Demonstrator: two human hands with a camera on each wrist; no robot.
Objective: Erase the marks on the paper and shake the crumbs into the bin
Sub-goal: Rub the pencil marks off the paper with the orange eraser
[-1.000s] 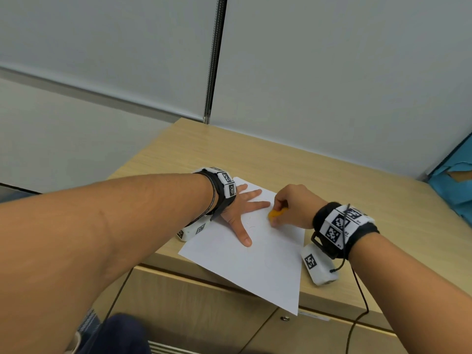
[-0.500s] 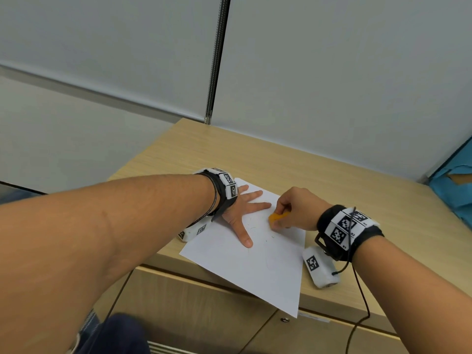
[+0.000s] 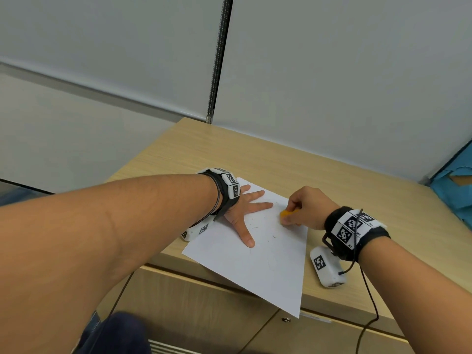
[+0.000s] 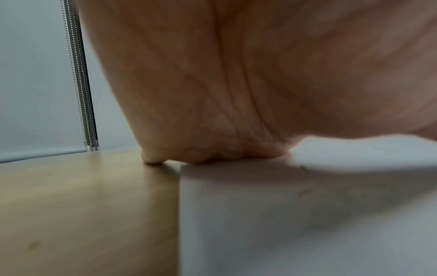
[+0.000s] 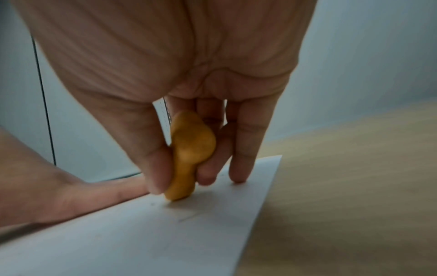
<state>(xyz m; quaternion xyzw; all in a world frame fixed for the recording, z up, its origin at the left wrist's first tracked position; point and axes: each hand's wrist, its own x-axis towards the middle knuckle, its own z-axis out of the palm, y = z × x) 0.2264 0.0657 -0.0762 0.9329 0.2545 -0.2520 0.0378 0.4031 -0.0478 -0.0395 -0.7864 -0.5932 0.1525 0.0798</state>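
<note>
A white sheet of paper [image 3: 258, 261] lies on the wooden desk [image 3: 281, 164], its near corner hanging over the front edge. My left hand [image 3: 245, 213] lies flat on the sheet with fingers spread, pressing it down. My right hand [image 3: 304, 210] pinches an orange eraser [image 3: 287, 215] between thumb and fingers, its tip on the paper near the right edge. In the right wrist view the eraser [image 5: 189, 155] stands on end against the sheet [image 5: 141, 233]. Faint pencil marks and dark crumbs [image 3: 270, 236] dot the paper between my hands. No bin is visible.
The desk backs onto grey wall panels [image 3: 332, 72] with a metal seam. A blue object [image 3: 457, 190] lies at the desk's far right. A black cable [image 3: 367, 302] hangs from my right wrist over the drawer fronts [image 3: 204, 302]. Bare wood lies behind the paper.
My right hand has slid the eraser to the right across the paper, away from my left fingertips. More crumbs and faint marks show where it was. The left hand has stayed put.
</note>
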